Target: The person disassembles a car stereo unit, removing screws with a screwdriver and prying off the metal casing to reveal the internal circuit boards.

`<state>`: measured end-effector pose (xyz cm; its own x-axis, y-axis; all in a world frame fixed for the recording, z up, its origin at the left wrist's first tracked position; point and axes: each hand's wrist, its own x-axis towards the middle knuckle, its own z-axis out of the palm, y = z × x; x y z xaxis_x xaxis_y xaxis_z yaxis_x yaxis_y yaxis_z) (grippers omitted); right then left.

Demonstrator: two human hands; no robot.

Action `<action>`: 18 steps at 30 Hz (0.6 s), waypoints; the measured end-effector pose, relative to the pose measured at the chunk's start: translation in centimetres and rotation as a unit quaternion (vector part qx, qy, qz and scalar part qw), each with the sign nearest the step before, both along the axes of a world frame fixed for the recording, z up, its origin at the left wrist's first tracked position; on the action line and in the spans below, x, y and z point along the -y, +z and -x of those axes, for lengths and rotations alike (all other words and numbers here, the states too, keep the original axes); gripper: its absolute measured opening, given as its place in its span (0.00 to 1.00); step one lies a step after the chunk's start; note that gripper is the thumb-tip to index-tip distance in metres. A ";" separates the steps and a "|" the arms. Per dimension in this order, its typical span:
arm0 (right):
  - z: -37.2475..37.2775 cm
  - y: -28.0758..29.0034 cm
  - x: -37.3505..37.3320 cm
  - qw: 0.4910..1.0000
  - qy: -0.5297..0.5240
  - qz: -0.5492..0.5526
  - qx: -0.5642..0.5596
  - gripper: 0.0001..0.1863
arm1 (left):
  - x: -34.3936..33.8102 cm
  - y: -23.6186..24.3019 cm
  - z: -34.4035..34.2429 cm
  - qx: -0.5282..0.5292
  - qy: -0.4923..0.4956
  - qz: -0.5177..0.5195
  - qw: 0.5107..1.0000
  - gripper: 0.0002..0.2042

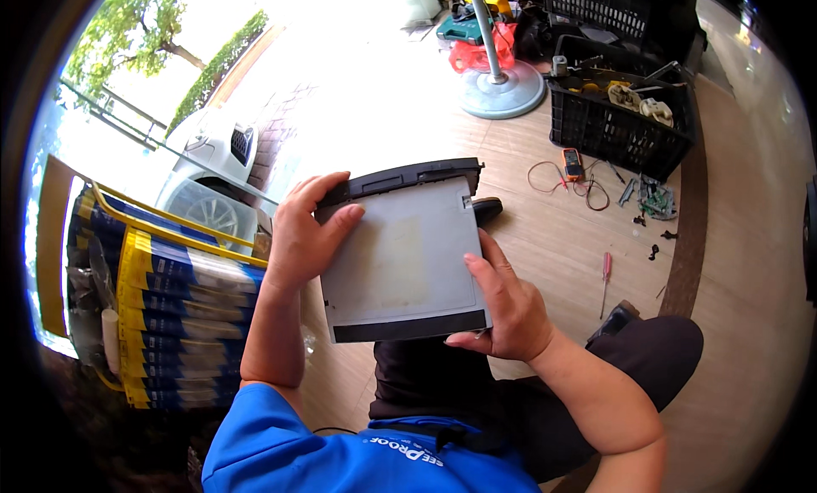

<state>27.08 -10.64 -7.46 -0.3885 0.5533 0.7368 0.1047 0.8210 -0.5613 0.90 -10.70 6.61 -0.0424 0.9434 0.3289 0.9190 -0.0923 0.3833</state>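
Note:
A flat, squarish grey panel [404,246] is held up in front of my lap. It has a thick black strip along its far edge, a thin black band along its near edge and a yellowish patch in the middle; its exact kind I cannot tell. My left hand [311,229] grips the far left corner, thumb on the grey face and fingers around the black strip. At the near right corner my right hand [511,302] holds the side edge, thumb and fingers closed about it. The panel's underside is hidden.
A red-handled screwdriver [606,267], an orange multimeter [574,164] with leads and a green circuit board [655,198] lie on the floor to the right. Behind them stands a black crate [587,123] of parts. A round stand base [502,91] is ahead; blue-yellow packets [191,314] fill a rack at left.

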 end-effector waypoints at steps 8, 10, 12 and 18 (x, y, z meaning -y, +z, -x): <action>0.3 -0.7 -0.5 1.000 -0.011 0.012 -0.016 0.50 | -0.9 -5.5 5.5 0.500 -0.149 0.022 0.853 0.26; 0.1 -0.7 -0.6 1.000 -0.007 0.011 -0.018 0.51 | -0.9 -6.1 5.3 0.521 -0.136 0.022 0.842 0.32; 0.0 -0.6 -0.7 1.000 -0.005 0.010 -0.019 0.51 | -0.9 -6.3 5.5 0.531 -0.197 0.031 0.824 0.34; -0.7 -0.3 -1.1 0.997 0.018 0.073 -0.016 0.52 | -0.5 -6.4 5.2 0.574 -0.179 0.041 0.798 0.34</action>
